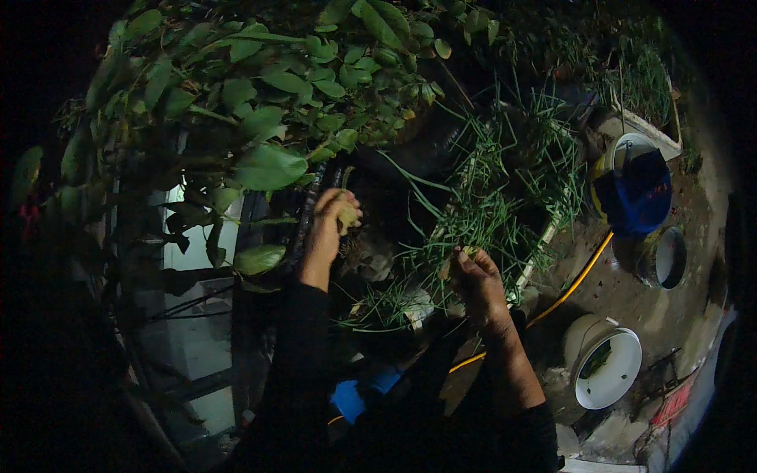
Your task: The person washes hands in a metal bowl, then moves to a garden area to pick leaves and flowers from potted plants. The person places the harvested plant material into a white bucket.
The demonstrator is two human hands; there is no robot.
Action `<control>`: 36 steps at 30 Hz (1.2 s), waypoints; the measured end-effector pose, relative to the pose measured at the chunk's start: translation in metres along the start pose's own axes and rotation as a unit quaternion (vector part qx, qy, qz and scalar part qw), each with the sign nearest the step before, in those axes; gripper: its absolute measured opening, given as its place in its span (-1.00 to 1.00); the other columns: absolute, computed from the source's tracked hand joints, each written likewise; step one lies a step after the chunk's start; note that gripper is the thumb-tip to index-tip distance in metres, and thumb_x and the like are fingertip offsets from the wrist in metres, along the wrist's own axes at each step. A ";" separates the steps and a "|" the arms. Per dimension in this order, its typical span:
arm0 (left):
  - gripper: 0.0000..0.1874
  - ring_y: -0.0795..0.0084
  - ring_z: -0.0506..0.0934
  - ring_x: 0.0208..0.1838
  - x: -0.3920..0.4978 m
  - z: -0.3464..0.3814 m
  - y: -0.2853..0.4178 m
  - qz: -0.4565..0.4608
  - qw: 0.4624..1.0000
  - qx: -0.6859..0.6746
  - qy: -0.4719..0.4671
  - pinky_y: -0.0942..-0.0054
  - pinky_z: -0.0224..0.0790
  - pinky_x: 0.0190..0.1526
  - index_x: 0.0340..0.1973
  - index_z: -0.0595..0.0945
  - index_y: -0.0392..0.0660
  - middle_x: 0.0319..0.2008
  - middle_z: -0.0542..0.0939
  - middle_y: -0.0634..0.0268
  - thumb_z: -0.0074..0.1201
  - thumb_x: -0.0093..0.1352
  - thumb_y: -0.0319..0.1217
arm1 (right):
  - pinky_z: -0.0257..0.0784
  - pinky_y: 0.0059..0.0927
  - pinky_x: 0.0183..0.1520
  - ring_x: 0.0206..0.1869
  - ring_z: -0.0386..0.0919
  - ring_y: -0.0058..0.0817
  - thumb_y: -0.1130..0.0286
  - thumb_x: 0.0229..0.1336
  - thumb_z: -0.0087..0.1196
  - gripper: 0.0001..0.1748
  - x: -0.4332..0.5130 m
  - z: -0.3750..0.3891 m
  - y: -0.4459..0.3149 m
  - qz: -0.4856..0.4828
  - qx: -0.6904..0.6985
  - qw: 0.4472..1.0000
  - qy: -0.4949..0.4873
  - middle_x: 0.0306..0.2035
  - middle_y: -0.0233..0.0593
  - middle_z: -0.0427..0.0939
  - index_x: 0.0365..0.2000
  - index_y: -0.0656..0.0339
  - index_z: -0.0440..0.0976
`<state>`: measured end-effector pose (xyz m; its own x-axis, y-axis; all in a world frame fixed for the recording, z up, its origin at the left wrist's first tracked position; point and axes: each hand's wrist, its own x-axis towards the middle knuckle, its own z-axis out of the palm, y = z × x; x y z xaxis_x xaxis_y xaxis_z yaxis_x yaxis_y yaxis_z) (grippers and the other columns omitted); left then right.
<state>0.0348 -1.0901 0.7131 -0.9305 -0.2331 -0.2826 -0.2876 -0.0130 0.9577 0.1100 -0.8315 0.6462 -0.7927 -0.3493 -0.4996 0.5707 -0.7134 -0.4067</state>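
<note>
My left hand [332,217] is curled around some yellowish leaves [348,217], beside a dark pipe-like stem below the leafy bush [331,88]. To its right, my right hand [478,278] pinches a small yellow-green leaf [470,251] between thumb and fingers. Thin green onion-like leaves [485,201] grow in a long planter with a pale rim [547,236], just beyond my right hand. Both forearms reach up from dark sleeves.
A white bucket [609,366] with green leaves inside stands at lower right. Above it are a round container [669,258], a blue item [641,195] over a bucket, and a yellow hose [576,284]. Large leaves hang close at left, before a pale window-like panel [201,236].
</note>
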 end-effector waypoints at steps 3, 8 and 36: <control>-0.79 0.54 0.48 -0.36 -0.029 0.029 -0.020 -0.070 0.992 0.054 -0.093 0.58 0.31 -0.40 -0.29 0.52 -0.15 -0.41 0.50 0.37 -0.02 0.34 -0.26 | 0.21 -0.64 -0.45 -0.50 0.32 -0.72 0.30 0.19 0.05 -0.87 0.007 0.007 0.005 0.003 -0.021 1.000 0.009 -0.46 -0.53 0.45 -0.27 0.08 0.44; -0.80 0.36 0.40 -0.47 -0.060 0.075 -0.050 0.063 0.929 0.327 -0.163 0.36 0.25 -0.39 -0.24 0.48 -0.17 -0.54 0.40 0.19 -0.16 0.41 -0.31 | 0.25 -0.64 -0.34 -0.41 0.36 -0.72 0.27 0.18 0.05 -0.83 0.004 0.025 -0.003 -0.008 -0.052 0.999 0.000 -0.44 -0.53 0.45 -0.27 0.11 0.43; -0.76 -0.09 0.55 -0.37 0.108 -0.190 -0.028 0.187 0.631 0.688 0.306 0.02 0.41 -0.33 -0.33 0.63 -0.16 -0.38 0.60 -0.03 0.13 0.20 -0.28 | 0.19 -0.64 -0.51 -0.58 0.29 -0.70 0.30 0.19 0.07 -0.88 0.019 0.014 0.026 -0.002 0.042 0.999 0.022 -0.56 -0.55 0.38 -0.42 0.05 0.39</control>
<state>-0.0145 -1.3001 0.6658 -0.8513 -0.3071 0.4255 -0.3906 0.9123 -0.1229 0.1073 -0.8651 0.6365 -0.7833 -0.3210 -0.5323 0.5467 -0.7634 -0.3440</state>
